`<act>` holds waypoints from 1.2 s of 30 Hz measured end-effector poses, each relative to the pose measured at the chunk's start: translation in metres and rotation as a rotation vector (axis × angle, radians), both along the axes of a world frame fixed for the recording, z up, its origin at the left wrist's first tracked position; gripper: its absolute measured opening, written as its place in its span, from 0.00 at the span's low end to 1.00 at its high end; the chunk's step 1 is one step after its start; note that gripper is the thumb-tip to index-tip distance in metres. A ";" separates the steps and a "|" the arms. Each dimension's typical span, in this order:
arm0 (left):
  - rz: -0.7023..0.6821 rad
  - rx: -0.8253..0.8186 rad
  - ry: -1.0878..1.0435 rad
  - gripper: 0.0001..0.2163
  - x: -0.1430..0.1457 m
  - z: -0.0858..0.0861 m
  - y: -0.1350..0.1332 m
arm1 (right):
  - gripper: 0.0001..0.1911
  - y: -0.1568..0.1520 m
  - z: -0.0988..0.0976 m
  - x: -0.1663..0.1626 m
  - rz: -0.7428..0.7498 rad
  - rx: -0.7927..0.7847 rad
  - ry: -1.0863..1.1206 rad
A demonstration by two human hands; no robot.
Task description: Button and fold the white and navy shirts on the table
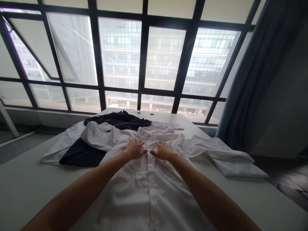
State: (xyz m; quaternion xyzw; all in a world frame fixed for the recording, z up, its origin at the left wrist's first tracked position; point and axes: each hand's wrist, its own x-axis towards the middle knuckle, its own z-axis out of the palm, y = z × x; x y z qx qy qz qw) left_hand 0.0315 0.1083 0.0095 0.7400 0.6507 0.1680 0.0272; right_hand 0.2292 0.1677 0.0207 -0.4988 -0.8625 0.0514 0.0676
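Observation:
A white button-front shirt [146, 192] lies spread on the white table [29, 195], its placket running away from me. My left hand [136, 149] rests palm down on the shirt's chest, holding nothing. My right hand [163, 151] lies flat on the same cloth, close to my left hand, with its fingertips pointing toward it. Beyond the hands, a dark navy garment [117, 120] lies bunched under and behind the shirt. Another dark navy part [81, 154] shows at the left, beneath white fabric.
A folded white cloth [238, 168] lies at the table's right, with a white sleeve [216, 147] across it. Behind the table stands a large dark-framed window [144, 57]. A blue curtain [255, 80] hangs at the right, and the floor shows beyond the table's edges.

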 end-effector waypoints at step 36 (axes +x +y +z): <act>-0.207 -0.395 0.178 0.37 0.022 0.018 -0.060 | 0.36 -0.052 -0.008 0.035 0.142 -0.097 -0.045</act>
